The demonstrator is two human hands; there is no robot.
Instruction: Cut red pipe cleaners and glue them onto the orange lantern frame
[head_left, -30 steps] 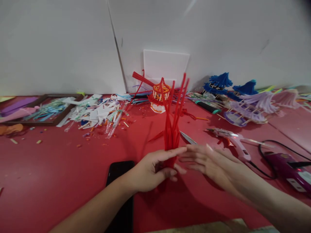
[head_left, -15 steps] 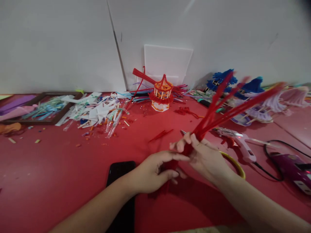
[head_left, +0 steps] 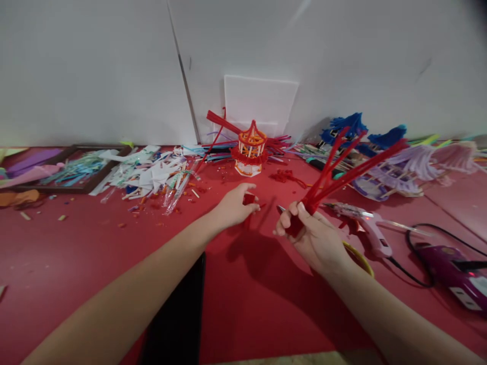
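Your right hand [head_left: 319, 243] grips the red stems [head_left: 321, 185], tilted rightward; your left hand [head_left: 234, 208] curls (I can't tell whether around anything). Bare tabletop [head_left: 236, 304] spreads between your forearms, bordered leftward by the black phone's [head_left: 177, 314] edge.

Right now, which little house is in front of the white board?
The red-and-orange house, on its own there. The blue houses and pale houses are off to the right.

Forearms [head_left: 152, 286] extended, left hand [head_left: 236, 207] seemingly half-curled, right hand [head_left: 314, 238] clenched
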